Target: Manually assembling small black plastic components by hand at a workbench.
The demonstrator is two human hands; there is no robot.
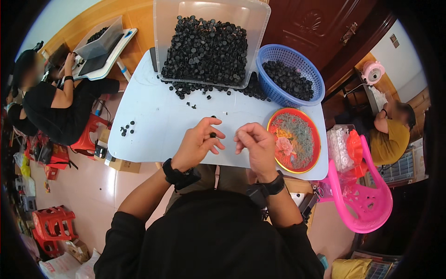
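Over the near part of the white table (153, 125), my left hand (197, 142) holds a small black round plastic piece (213, 135) among its curled fingers. Close by on its right, my right hand (254, 143) has thumb and forefinger pinched together; anything between them is too small to make out. A red round tray (318, 142) with a flower print carries a heap of thin grey metal pins (299, 135), just right of that hand. Beyond both hands, a clear plastic bin (260, 28) tilts toward me, full of black pieces (204, 53), some spilled at its lip.
A blue perforated basket (316, 76) of black pieces stands at the back right. Several loose pieces (132, 123) lie at the table's left. A pink plastic chair (344, 200) is at my right. Other people sit at left (55, 102) and right (395, 135).
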